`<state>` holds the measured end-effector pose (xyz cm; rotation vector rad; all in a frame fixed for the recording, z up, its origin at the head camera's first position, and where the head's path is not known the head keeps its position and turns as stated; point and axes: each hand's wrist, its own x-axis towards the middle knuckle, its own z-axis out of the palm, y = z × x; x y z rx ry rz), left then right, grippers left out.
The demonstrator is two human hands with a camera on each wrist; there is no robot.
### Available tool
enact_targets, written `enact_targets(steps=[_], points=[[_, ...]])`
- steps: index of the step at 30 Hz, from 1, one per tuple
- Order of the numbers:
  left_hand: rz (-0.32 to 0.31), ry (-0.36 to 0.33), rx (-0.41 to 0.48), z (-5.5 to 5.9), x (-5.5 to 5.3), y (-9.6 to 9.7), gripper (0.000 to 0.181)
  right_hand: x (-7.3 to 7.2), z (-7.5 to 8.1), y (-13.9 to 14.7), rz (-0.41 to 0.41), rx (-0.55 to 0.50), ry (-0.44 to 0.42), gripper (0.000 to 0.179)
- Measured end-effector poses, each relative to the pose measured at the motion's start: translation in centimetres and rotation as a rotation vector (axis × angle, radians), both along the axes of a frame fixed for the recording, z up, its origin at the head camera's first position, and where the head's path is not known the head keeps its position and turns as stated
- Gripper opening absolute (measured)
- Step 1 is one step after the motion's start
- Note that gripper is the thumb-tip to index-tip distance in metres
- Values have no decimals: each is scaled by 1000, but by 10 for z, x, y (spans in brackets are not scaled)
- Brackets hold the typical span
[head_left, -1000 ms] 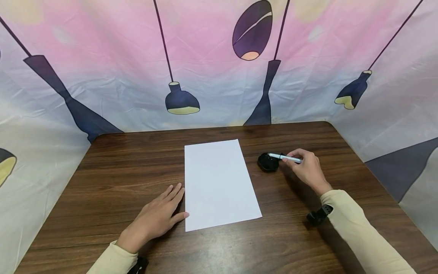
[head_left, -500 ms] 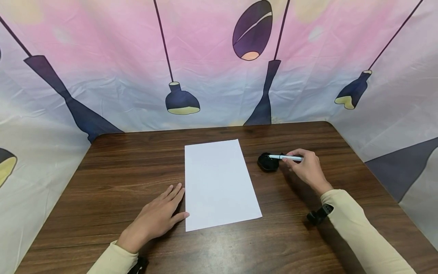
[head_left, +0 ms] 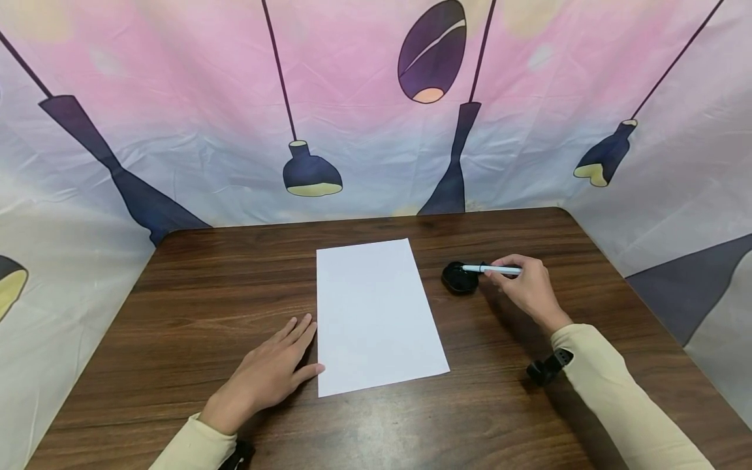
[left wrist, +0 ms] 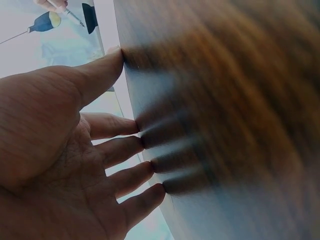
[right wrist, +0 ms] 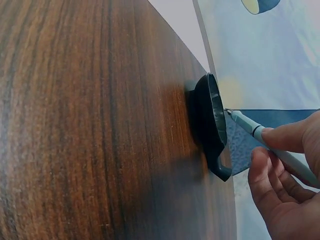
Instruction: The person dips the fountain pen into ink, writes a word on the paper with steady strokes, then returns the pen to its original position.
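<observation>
A blank white sheet of paper (head_left: 373,313) lies in the middle of the dark wooden table (head_left: 205,287). My left hand (head_left: 273,369) rests flat on the table just left of the sheet, fingers straight, thumb tip at the paper's edge; the left hand (left wrist: 85,165) shows the same in the wrist view. My right hand (head_left: 525,284) pinches a white pen (head_left: 490,268) lying nearly level, its tip over a small black dish (head_left: 460,277). From the right wrist, the pen (right wrist: 250,129) points at the rim of the black dish (right wrist: 210,125), and the right hand (right wrist: 282,175) grips its barrel.
A printed fabric screen (head_left: 376,111) with lamp shapes walls the table at the back and both sides. A black wrist strap (head_left: 548,367) sits on the right sleeve.
The pen has levelled slightly over the black dish. The left hand and the paper have not moved.
</observation>
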<state>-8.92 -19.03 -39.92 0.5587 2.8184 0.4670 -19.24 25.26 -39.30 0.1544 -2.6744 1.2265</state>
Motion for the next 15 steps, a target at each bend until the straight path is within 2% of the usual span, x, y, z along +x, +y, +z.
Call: enact_targets(steps=[15], points=[[-12,13,-1,-2,0,-2,73,0,-1,2,32,-70,-21,20]])
